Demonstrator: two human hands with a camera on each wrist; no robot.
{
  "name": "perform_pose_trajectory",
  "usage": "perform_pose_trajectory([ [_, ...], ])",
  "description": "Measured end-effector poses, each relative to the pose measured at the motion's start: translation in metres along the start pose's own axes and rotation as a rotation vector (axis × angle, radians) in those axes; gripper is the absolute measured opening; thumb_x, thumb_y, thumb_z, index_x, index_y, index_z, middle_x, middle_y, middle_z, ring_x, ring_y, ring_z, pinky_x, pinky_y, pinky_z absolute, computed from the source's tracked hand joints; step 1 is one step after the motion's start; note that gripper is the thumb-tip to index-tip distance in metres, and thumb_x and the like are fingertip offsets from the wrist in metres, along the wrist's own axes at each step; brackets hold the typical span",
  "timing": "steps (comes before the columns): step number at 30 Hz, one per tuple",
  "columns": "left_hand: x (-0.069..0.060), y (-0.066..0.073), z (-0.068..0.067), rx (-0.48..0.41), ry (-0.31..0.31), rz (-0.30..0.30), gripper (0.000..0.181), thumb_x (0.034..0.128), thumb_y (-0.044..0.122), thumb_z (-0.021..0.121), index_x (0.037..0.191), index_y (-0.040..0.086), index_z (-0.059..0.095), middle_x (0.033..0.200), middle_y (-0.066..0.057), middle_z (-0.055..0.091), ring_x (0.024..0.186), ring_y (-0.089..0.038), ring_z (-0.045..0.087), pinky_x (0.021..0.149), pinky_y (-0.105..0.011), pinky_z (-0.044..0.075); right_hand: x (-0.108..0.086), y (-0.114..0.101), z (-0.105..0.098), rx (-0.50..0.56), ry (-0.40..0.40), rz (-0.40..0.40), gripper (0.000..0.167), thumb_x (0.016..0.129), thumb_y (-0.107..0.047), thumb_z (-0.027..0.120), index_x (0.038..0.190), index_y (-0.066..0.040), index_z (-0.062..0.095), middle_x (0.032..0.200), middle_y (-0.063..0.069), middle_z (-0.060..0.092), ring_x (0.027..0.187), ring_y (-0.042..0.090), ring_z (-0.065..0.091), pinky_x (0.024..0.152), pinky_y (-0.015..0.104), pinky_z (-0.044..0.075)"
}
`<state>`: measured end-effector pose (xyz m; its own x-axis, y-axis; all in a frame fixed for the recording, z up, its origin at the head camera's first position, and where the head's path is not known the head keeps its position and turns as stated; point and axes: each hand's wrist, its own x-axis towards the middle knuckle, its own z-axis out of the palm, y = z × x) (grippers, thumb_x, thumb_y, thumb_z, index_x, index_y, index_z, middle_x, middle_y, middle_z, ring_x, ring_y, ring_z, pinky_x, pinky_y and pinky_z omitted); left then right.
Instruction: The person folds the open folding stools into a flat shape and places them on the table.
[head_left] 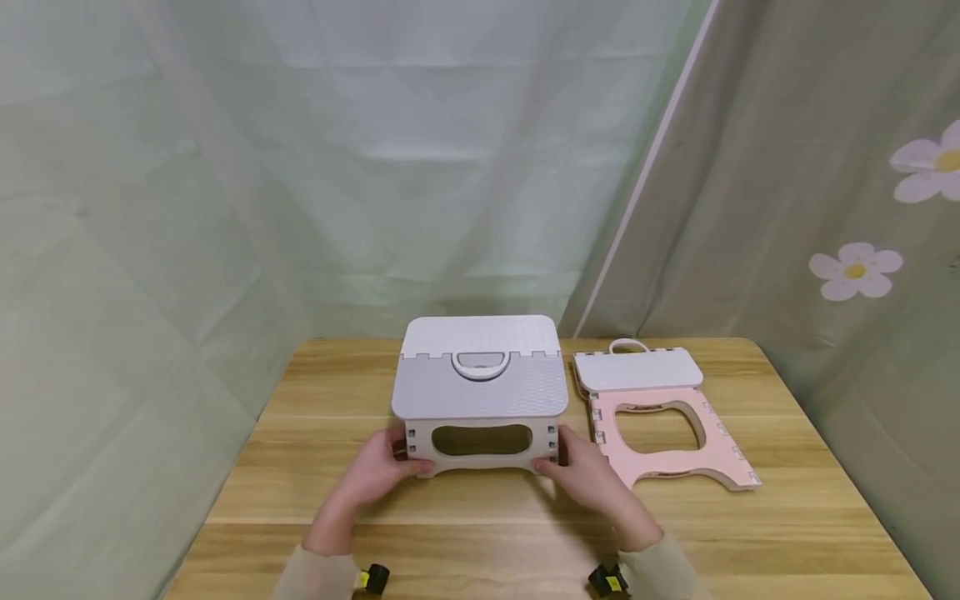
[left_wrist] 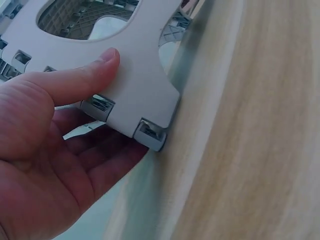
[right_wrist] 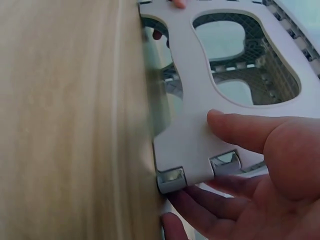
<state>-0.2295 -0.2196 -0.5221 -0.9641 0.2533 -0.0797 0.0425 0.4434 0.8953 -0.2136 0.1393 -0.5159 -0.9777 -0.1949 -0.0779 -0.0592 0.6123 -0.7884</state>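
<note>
Pink stool (head_left: pixel 652 397) crowds right hand (head_left: pixel 587 473) (left freer).

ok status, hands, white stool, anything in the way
Left hand and right hand gripping white stool at near side. Unfolded, upright. Folded pink stool close by on its right.

Standing stool (head_left: pixel 480 400) before me on the table (head_left: pixel 300 475), my left hand (head_left: pixel 378 468) at its near left corner, my right hand (head_left: pixel 588 475) at its near right corner, folded stool (head_left: pixel 637 461) lying to its right, curtain (head_left: pixel 450 167) behind the table.
</note>
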Motion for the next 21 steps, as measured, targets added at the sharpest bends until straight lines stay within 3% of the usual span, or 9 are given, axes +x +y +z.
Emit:
perform_pose_trajectory([
  [5,0.000,-0.003,0.004,0.044,0.028,-0.007,0.050,0.0810,0.016,0.095,0.119,-0.004,0.071,0.109,-0.008,0.076,0.096,-0.018,0.070,0.084,-0.032,0.057,-0.001,0.000,0.005,-0.055,0.017,0.013,0.061,0.087,-0.036,0.089,0.131,-0.001,0.063,0.118,0.012,0.074,0.109,0.032,0.070,0.095,0.053,0.056],
  [9,0.001,-0.006,0.004,0.070,0.040,-0.015,0.048,0.0804,0.018,0.096,0.117,-0.002,0.072,0.106,-0.006,0.077,0.094,-0.017,0.070,0.084,-0.032,0.057,0.001,0.001,0.008,-0.054,0.018,0.002,0.062,0.086,-0.034,0.090,0.132,-0.002,0.063,0.120,0.011,0.073,0.111,0.030,0.069,0.098,0.053,0.054],
  [16,0.003,-0.007,0.001,0.042,0.034,-0.048,0.048,0.0798,0.020,0.097,0.116,-0.001,0.074,0.106,-0.005,0.078,0.093,-0.017,0.070,0.084,-0.033,0.056,0.001,0.003,0.016,-0.037,0.029,-0.084,0.056,0.088,-0.019,0.089,0.136,-0.008,0.061,0.129,0.011,0.068,0.125,0.033,0.061,0.109,0.058,0.047],
  [21,0.003,-0.010,-0.001,0.026,0.026,-0.044,0.046,0.0804,0.021,0.097,0.115,0.000,0.075,0.105,-0.005,0.078,0.092,-0.017,0.070,0.082,-0.031,0.056,0.001,0.000,0.017,-0.047,0.032,-0.069,0.054,0.089,-0.019,0.089,0.133,-0.006,0.060,0.126,0.012,0.067,0.122,0.033,0.061,0.107,0.058,0.047],
])
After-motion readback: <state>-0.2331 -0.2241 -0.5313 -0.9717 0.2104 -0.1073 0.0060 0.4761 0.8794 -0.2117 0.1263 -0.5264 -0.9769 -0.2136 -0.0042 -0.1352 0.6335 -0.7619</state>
